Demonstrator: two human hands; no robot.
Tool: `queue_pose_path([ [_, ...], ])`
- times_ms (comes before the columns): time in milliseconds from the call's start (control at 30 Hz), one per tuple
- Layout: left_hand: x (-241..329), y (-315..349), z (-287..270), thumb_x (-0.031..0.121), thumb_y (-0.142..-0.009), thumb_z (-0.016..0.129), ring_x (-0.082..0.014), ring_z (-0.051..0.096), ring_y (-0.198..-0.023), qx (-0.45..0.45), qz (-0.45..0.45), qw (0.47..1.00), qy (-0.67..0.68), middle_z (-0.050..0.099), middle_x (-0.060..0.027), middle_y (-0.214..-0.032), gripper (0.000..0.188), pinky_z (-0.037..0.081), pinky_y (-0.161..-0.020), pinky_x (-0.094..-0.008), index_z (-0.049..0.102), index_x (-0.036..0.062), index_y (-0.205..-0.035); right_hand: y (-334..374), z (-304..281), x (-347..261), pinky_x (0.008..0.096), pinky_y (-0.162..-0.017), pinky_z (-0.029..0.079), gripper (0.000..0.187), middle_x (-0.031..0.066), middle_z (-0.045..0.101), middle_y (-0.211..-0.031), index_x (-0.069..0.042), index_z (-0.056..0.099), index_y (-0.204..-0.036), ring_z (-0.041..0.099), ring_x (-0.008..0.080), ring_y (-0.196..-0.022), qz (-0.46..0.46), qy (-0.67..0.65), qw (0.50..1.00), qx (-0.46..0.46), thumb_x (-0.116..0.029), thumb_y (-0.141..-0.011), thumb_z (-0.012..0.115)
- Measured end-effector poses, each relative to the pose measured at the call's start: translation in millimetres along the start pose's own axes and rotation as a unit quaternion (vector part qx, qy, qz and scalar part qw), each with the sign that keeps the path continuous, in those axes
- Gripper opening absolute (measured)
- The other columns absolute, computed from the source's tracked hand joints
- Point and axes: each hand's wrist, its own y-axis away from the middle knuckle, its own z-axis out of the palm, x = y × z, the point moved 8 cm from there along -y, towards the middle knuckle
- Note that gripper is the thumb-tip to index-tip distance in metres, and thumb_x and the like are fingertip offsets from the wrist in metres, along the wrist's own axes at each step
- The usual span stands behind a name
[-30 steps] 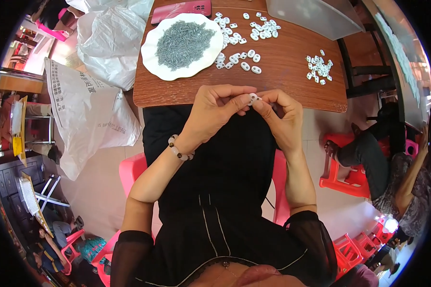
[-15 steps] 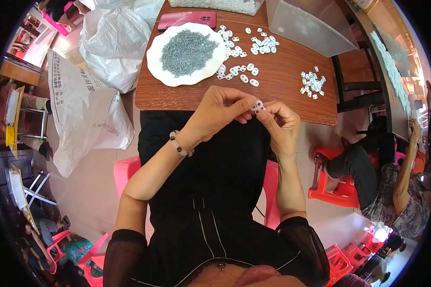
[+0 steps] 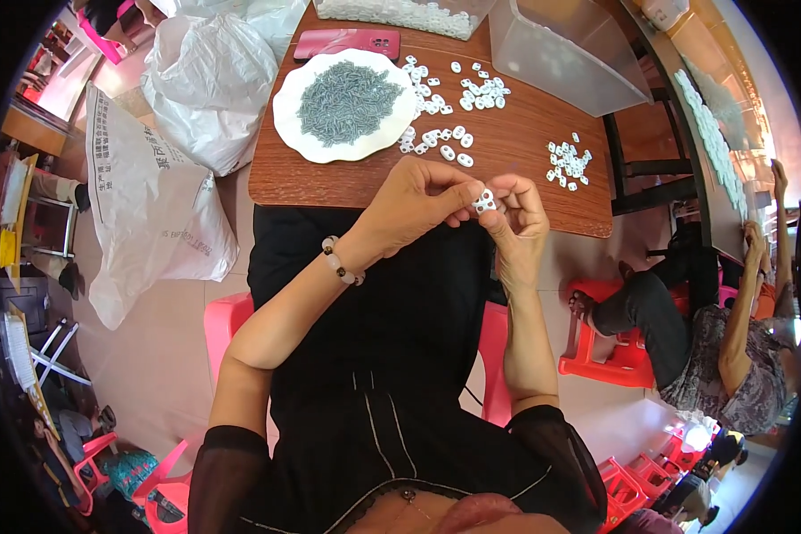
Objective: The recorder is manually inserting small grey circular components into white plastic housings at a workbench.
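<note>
Just over the table's near edge, both hands meet at a small white plastic piece with dark holes (image 3: 484, 202). My left hand (image 3: 411, 206) pinches it from the left between thumb and fingertips. From the right, my right hand (image 3: 518, 218) grips it with thumb and bent fingers. Fingertips partly cover the piece, so I cannot tell whether it is one part or several joined. Similar white two-hole pieces (image 3: 457, 155) lie in loose groups beyond my hands. A white wavy-edged plate (image 3: 287, 138) holds a heap of small grey pins (image 3: 349, 100).
A red phone (image 3: 347, 43) lies behind the plate on the brown table (image 3: 525, 191). Clear plastic bins (image 3: 570, 67) stand at the back, and more white pieces (image 3: 568, 165) lie at right. White sacks (image 3: 156, 205) rest at left. Another person (image 3: 730, 356) sits at right.
The view has shifted slightly. The white piece has turned a little between my fingertips, showing more of its holes. Both hands keep their hold.
</note>
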Motion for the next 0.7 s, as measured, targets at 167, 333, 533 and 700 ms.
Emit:
queue_pose_path([
  [167, 1.4, 4.5, 1.3, 0.023, -0.090, 0.067, -0.0059, 0.058, -0.064, -0.016, 0.005, 1.000, 0.003, 0.065, -0.0027, -0.074, 0.026, 0.048, -0.059, -0.0198, 0.070, -0.0020, -0.095, 0.2, 7.2, 3.2, 0.0225, -0.082, 0.046, 0.043, 0.0057, 0.060, -0.107, 0.003, 0.056, -0.119, 0.059, 0.0112, -0.095, 0.008, 0.005, 0.998, -0.061, -0.015, -0.084, 0.073],
  [333, 4.3, 8.3, -0.2, 0.023, -0.090, 0.067, -0.0052, 0.056, -0.063, -0.002, 0.014, 1.000, -0.010, 0.064, -0.0017, -0.072, 0.025, 0.047, -0.058, -0.0195, 0.071, -0.0017, -0.093, 1.6, 7.5, 3.2, 0.0243, -0.086, 0.045, 0.046, 0.0074, 0.057, -0.117, 0.005, 0.059, -0.120, 0.058, 0.0133, -0.100, -0.004, 0.041, 0.997, -0.058, -0.023, -0.085, 0.072],
  [533, 1.9, 9.3, 2.8, 0.023, -0.090, 0.067, -0.0051, 0.055, -0.062, 0.001, 0.017, 1.000, -0.010, 0.064, -0.0013, -0.071, 0.024, 0.046, -0.058, -0.0193, 0.071, -0.0007, -0.092, 1.7, 13.4, 0.4, 0.0258, -0.087, 0.044, 0.049, 0.0111, 0.059, -0.120, 0.003, 0.060, -0.122, 0.054, 0.0143, -0.104, -0.040, 0.071, 0.994, -0.078, -0.030, -0.087, 0.069],
  [700, 2.1, 9.2, 3.7, 0.020, -0.090, 0.066, -0.0046, 0.054, -0.060, 0.004, 0.026, 1.000, -0.013, 0.063, -0.0014, -0.070, 0.023, 0.045, -0.055, -0.0191, 0.071, -0.0024, -0.089, 1.1, 15.9, -3.0, 0.0252, -0.084, 0.044, 0.047, 0.0119, 0.062, -0.116, 0.004, 0.061, -0.120, 0.054, 0.0132, -0.098, -0.058, 0.104, 0.989, -0.089, -0.030, -0.087, 0.069],
])
